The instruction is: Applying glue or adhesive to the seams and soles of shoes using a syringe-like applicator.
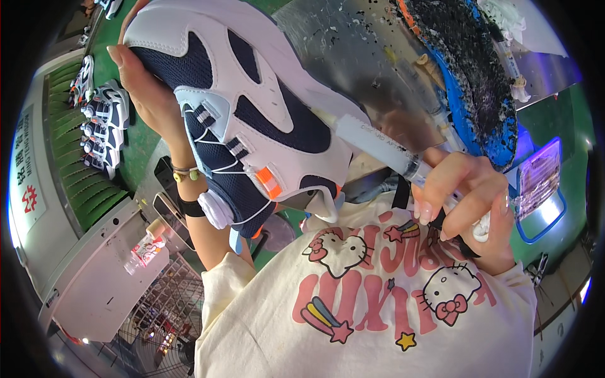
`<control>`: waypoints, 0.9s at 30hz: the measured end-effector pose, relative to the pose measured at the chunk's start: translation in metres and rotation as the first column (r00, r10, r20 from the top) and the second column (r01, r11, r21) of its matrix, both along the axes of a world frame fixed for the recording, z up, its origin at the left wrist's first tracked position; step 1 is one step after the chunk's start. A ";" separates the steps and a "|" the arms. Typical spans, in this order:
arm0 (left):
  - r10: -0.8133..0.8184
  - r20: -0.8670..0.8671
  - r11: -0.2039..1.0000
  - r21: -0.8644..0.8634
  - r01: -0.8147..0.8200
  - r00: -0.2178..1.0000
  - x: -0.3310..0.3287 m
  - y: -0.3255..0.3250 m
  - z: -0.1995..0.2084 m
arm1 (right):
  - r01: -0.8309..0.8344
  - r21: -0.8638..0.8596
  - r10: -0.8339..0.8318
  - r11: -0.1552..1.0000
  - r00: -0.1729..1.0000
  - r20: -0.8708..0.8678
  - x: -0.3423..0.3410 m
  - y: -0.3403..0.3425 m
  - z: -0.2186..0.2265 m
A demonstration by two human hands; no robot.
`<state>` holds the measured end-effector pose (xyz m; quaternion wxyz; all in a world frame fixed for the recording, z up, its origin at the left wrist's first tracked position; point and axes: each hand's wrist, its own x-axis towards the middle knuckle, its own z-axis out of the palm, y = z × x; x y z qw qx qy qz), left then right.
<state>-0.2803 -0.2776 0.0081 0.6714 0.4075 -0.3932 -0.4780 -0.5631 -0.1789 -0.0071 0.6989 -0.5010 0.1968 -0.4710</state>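
Observation:
My left hand [146,91] grips the toe end of a white and navy sneaker [296,135], tilted on its side. The shoe has pale blue trim, orange tabs, thin white laces and a round white knob on the tongue. In my right hand [469,195] is a clear plastic syringe [384,148] with whitish contents. Its tip points at the sole edge near the heel; whether it touches is hard to tell. My right fingers wrap around the barrel's rear and the plunger.
Beyond the shoe lies a metal tabletop [334,38] scattered with dark specks. On it sits a blue tray [455,104] of black crumbs. Similar sneakers [104,129] line a green-slatted rack at left. A plastic bottle [146,252] and a fan [157,321] are at lower left.

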 end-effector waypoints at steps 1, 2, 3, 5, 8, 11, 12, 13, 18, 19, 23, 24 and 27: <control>-0.008 0.005 1.000 0.006 0.008 1.000 -0.001 -0.001 -0.003 | 0.007 0.004 -0.007 1.000 1.000 -0.008 -0.002 0.000 -0.002; -0.013 0.005 1.000 0.015 0.013 1.000 -0.003 -0.005 -0.007 | 0.022 -0.005 -0.022 1.000 1.000 -0.011 -0.004 0.001 -0.004; -0.001 0.034 1.000 0.027 0.000 0.999 0.001 -0.001 -0.003 | 0.017 -0.014 -0.017 1.000 1.000 0.005 -0.002 0.002 -0.003; 0.030 0.081 0.999 0.035 -0.033 0.996 0.006 0.003 0.007 | -0.005 -0.010 0.005 1.000 1.000 -0.006 -0.003 0.004 0.003; 0.041 0.118 0.997 0.056 -0.047 0.992 0.010 0.001 0.003 | -0.005 0.002 0.005 1.000 0.999 -0.034 -0.007 0.008 0.001; 0.053 0.150 0.996 0.069 -0.064 0.987 0.012 0.002 0.001 | 0.004 0.010 -0.004 1.000 1.000 -0.018 -0.007 0.012 0.000; 0.045 0.151 0.996 0.073 -0.056 0.988 0.010 -0.001 -0.004 | 0.020 0.010 -0.020 1.000 1.000 -0.017 -0.008 0.013 -0.002; 0.039 0.147 0.996 0.079 -0.051 0.988 0.009 -0.003 -0.008 | 0.029 0.012 -0.028 1.000 0.999 -0.027 -0.010 0.013 -0.003; 0.060 0.195 0.991 0.103 -0.081 0.979 0.012 0.001 -0.003 | 0.001 0.029 0.001 1.000 0.998 -0.061 -0.014 0.014 -0.001; 0.062 0.201 0.991 0.107 -0.085 0.978 0.013 0.001 -0.004 | 0.000 0.030 0.002 1.000 0.998 -0.062 -0.014 0.015 -0.001; 0.067 0.225 0.986 0.131 -0.098 0.972 0.014 0.000 -0.008 | 0.006 0.029 -0.004 1.000 0.998 -0.066 -0.017 0.017 -0.003; 0.066 0.233 0.985 0.138 -0.100 0.970 0.014 0.001 -0.009 | 0.008 0.022 -0.007 1.000 0.998 -0.055 -0.018 0.018 -0.004; 0.071 0.262 0.979 0.167 -0.118 0.962 0.016 0.000 -0.013 | 0.015 0.008 -0.014 1.000 0.998 -0.056 -0.020 0.020 -0.006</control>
